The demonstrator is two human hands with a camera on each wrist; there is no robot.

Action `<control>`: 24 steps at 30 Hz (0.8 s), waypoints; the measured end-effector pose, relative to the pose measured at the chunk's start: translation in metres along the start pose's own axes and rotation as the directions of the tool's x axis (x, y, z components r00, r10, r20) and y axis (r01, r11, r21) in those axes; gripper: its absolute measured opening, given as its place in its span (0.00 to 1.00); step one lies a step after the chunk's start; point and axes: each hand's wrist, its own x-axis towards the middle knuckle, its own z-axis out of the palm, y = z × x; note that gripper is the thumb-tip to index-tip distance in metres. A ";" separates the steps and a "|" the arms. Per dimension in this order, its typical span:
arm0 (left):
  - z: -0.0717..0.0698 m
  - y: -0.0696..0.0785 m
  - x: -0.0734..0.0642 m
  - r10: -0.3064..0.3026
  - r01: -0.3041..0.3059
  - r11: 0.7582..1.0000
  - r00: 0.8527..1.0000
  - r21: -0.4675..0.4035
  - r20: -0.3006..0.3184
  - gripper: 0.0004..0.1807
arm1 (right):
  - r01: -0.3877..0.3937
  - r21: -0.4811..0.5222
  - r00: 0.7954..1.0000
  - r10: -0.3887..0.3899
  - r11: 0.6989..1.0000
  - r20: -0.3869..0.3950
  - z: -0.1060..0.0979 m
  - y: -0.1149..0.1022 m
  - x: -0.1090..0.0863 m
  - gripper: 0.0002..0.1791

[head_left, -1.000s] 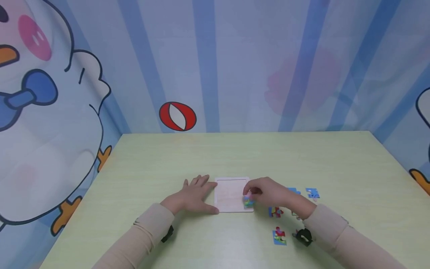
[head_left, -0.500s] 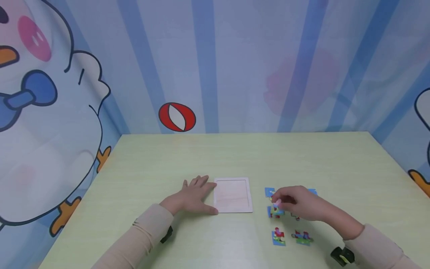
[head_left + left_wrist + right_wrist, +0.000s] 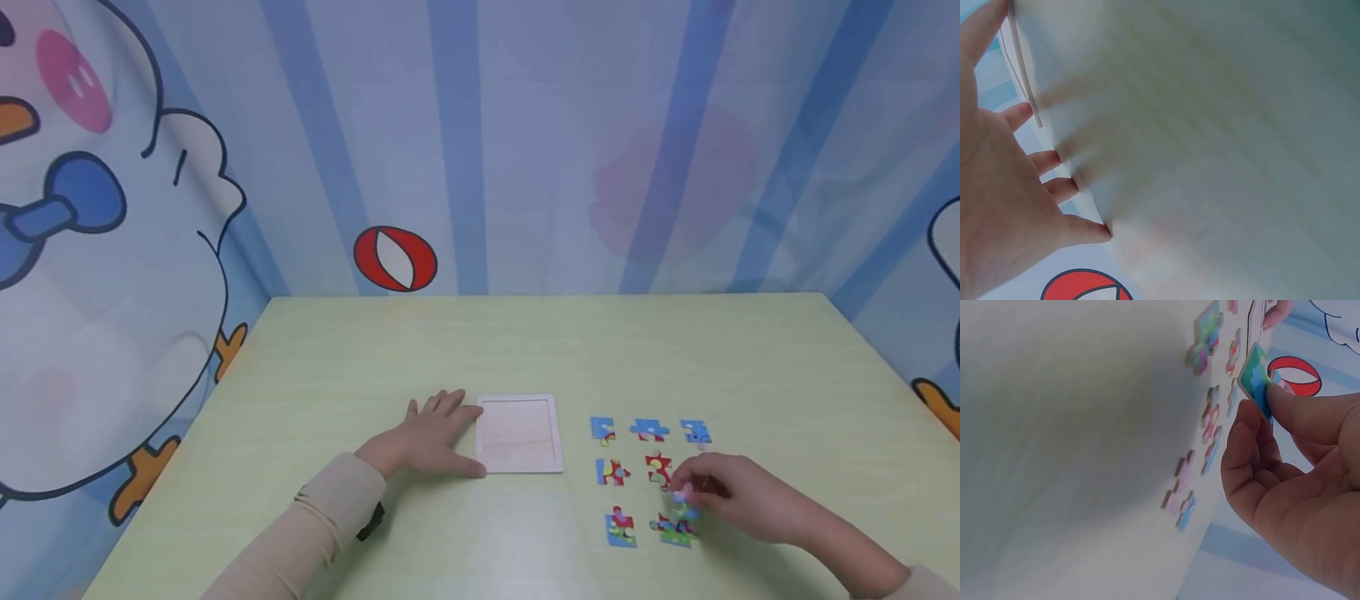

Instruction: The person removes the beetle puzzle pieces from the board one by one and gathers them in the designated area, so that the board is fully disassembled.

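My right hand (image 3: 742, 500) pinches a green-and-blue jigsaw puzzle piece (image 3: 1255, 380) between thumb and fingers. It hovers over the lower right of the loose pieces, close above a green-and-blue piece (image 3: 675, 533) and right of a red piece (image 3: 659, 470). My left hand (image 3: 427, 437) lies with fingers spread beside a square, pale puzzle tray (image 3: 517, 435). Its thumb and index fingertip touch the tray's left edge. No pieces show inside the tray's raised border. In the left wrist view, the tray's rim (image 3: 1021, 65) stands next to the fingers.
Several loose puzzle pieces lie in rough rows right of the tray, among them a blue corner piece (image 3: 602, 427), a blue piece (image 3: 649, 429), a red-and-blue piece (image 3: 611, 472) and a red-and-green piece (image 3: 621, 531). The pale table (image 3: 375, 350) meets a printed curtain (image 3: 525, 150) behind.
My right hand has carried the puzzle piece from the tray's right edge rightward, past the loose pieces, to their lower right. The left hand keeps its place at the tray.
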 end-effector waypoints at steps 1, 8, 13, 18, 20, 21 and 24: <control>0.000 0.000 0.000 0.000 0.000 1.000 1.000 0.000 -0.001 0.48 | -0.013 -0.005 1.000 0.013 1.000 0.000 0.000 0.002 -0.002 0.03; 0.000 0.000 -0.001 0.005 -0.005 1.000 1.000 0.001 -0.002 0.48 | -0.055 -0.030 0.998 0.056 0.998 0.009 0.003 0.020 -0.016 0.03; -0.001 0.001 -0.002 0.002 -0.002 1.000 1.000 0.003 0.001 0.47 | -0.136 -0.043 0.990 0.137 0.990 0.023 0.003 0.029 -0.023 0.03; -0.002 0.002 -0.002 0.001 -0.001 1.000 1.000 -0.001 0.001 0.47 | -0.236 -0.033 0.971 0.237 0.971 0.035 0.004 0.033 -0.026 0.04; -0.002 0.002 -0.002 0.000 0.000 1.000 1.000 0.001 0.001 0.47 | -0.261 -0.030 0.965 0.262 0.965 0.035 0.005 0.033 -0.026 0.04; -0.003 0.003 -0.002 -0.001 0.001 1.000 1.000 0.001 0.001 0.47 | -0.269 -0.032 0.962 0.270 0.963 0.035 0.006 0.034 -0.027 0.04; -0.002 0.002 -0.002 0.000 0.000 1.000 1.000 0.006 0.001 0.47 | -0.272 -0.036 0.961 0.273 0.962 0.033 0.007 0.036 -0.028 0.04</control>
